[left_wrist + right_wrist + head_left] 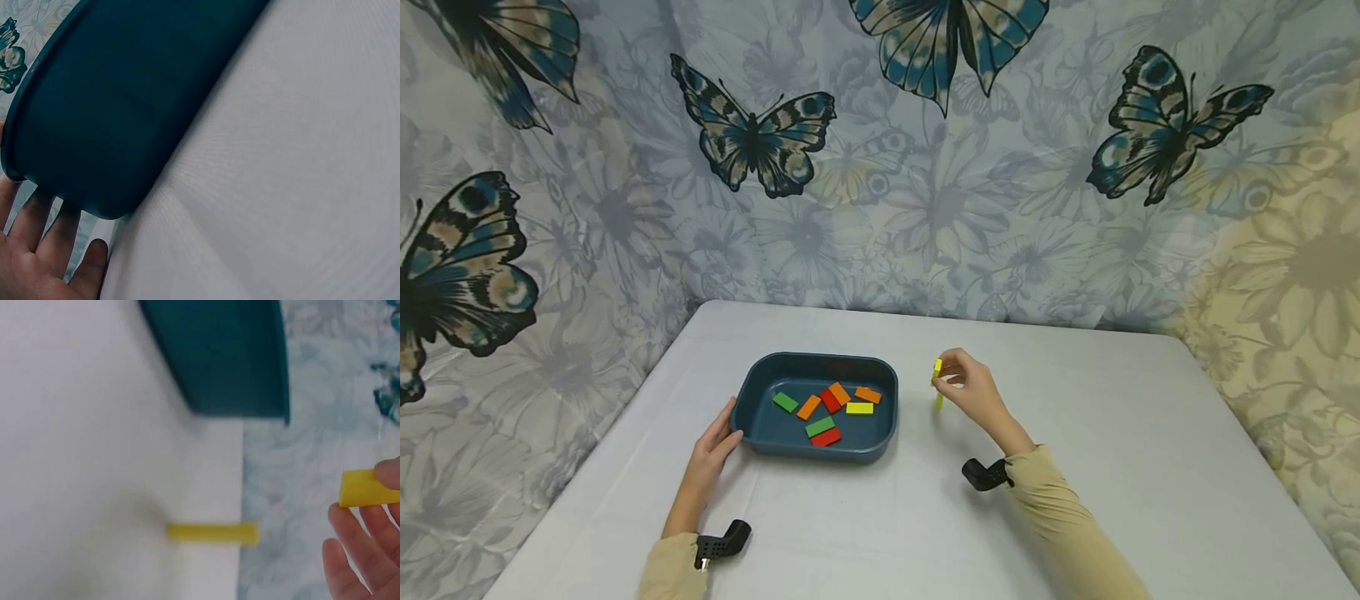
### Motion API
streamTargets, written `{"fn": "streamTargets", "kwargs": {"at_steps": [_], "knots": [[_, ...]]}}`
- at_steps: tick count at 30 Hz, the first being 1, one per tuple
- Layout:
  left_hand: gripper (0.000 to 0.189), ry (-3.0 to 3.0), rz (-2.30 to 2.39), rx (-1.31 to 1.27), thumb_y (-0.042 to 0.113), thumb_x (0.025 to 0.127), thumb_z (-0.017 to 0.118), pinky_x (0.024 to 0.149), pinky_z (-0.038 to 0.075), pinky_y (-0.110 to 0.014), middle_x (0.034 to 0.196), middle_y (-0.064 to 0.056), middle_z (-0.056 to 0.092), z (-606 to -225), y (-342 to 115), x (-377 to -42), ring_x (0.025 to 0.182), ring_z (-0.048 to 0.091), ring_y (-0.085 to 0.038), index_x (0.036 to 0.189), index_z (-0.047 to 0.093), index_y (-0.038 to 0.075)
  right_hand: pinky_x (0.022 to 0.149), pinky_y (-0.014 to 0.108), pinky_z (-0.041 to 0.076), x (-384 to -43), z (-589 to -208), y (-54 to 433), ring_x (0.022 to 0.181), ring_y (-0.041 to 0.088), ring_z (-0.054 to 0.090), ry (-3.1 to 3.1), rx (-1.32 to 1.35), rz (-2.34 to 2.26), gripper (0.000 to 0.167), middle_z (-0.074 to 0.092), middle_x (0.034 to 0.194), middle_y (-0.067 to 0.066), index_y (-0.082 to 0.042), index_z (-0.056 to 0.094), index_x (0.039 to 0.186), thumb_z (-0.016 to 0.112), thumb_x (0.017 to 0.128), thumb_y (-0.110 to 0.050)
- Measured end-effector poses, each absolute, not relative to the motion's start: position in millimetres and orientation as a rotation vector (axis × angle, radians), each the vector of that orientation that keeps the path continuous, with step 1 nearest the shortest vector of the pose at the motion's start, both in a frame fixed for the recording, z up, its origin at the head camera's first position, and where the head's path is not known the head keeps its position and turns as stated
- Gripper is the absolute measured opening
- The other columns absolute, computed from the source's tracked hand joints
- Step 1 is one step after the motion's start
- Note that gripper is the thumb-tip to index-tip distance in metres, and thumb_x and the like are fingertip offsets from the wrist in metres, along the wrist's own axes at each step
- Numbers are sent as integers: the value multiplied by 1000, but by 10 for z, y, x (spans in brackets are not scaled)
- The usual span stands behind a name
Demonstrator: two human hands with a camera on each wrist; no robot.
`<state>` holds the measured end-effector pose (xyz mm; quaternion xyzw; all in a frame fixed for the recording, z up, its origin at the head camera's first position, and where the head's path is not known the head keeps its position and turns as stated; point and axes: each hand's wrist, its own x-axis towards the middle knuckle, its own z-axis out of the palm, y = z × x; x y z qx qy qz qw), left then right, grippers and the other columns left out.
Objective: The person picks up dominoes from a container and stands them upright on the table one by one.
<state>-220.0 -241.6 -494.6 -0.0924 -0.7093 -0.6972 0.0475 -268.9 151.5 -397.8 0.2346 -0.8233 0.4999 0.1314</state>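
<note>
My right hand (973, 389) pinches a yellow block (364, 488) between thumb and fingers, above the table to the right of the dark teal tray (767, 451). Directly below it, another thin yellow block (212, 532) stands on end on the table. Straight fingers of my left hand (709, 450) lie against the tray's left end, its thumb at the rim near the front corner. Inside the tray lie several flat blocks, among them a green block (786, 402), a red block (826, 437), an orange block (868, 395) and a yellow block (860, 408).
A white cloth covers the table (1075, 400). Butterfly-patterned fabric (880, 233) hangs behind and along the sides. Each wrist carries a black camera, one on the left wrist (724, 542) and one on the right wrist (985, 474).
</note>
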Motion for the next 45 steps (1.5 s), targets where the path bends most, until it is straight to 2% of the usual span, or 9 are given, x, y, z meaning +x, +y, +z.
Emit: {"fn": "streamTargets", "kwargs": {"at_steps": [6, 11, 14, 18, 21, 22, 25, 39, 45], "knots": [[56, -2170, -2126, -266, 8, 93, 48, 92, 27, -11, 144, -19, 13, -4947, -2424, -2171, 128, 22, -8, 141, 20, -2, 69, 35, 49, -2880, -4327, 1820, 85, 29, 58, -2450, 578, 1389, 22, 60, 90, 14, 4, 53, 97, 65, 79, 2], [55, -2167, -2119, -262, 8, 93, 48, 92, 27, -11, 144, -18, 15, -4953, -2429, -2191, 127, 23, -8, 140, 22, -1, 71, 38, 49, -2914, -4496, 1954, 84, 32, 59, -2536, 469, 1454, 22, 60, 90, 18, 6, 54, 97, 64, 78, 3], [55, -2160, -2119, -269, 8, 92, 49, 93, 26, -12, 144, -18, 15, -4951, -2433, -2207, 127, 23, -8, 140, 22, -1, 72, 40, 48, -2929, -4618, 2014, 82, 31, 59, -2583, 422, 1488, 21, 60, 89, 17, 5, 55, 95, 66, 77, 0], [56, -2151, -2136, -268, 9, 92, 50, 93, 26, -11, 144, -19, 15, -4955, -2433, -2202, 126, 24, -6, 140, 22, -2, 70, 35, 49, -2931, -4767, 2069, 80, 25, 59, -2552, 460, 1551, 21, 59, 88, 13, 1, 56, 94, 67, 78, -7], [56, -2148, -2143, -265, 7, 92, 49, 93, 26, -12, 144, -18, 15, -4953, -2434, -2198, 127, 24, -6, 140, 22, -1, 71, 33, 49, -2919, -4773, 2042, 83, 26, 59, -2596, 410, 1518, 20, 59, 90, 13, 1, 56, 96, 66, 79, -4], [55, -2147, -2143, -268, 7, 92, 48, 93, 26, -12, 144, -18, 15, -4950, -2435, -2199, 127, 24, -6, 140, 22, -1, 73, 36, 49, -2908, -4753, 2020, 85, 30, 59, -2642, 358, 1489, 20, 59, 92, 16, 3, 56, 97, 64, 78, 0], [55, -2140, -2147, -284, 4, 93, 47, 93, 26, -12, 144, -19, 14, -4944, -2440, -2212, 128, 23, -8, 140, 21, -1, 74, 36, 48, -2916, -4736, 1991, 86, 31, 58, -2681, 316, 1447, 22, 59, 93, 16, 5, 55, 98, 63, 77, 5], [55, -2189, -2114, -272, 3, 92, 47, 93, 27, -12, 144, -18, 15, -4936, -2458, -2260, 128, 22, -12, 141, 21, 0, 76, 40, 47, -2947, -4783, 1986, 85, 31, 58, -2662, 344, 1407, 23, 60, 91, 17, 7, 55, 97, 65, 76, 5], [55, -2191, -2111, -257, 8, 93, 48, 94, 27, -12, 144, -17, 16, -4938, -2455, -2267, 128, 22, -12, 141, 22, 0, 77, 40, 47, -2978, -4787, 2002, 85, 32, 58, -2669, 368, 1396, 24, 59, 91, 18, 7, 55, 97, 65, 76, 5]]}}
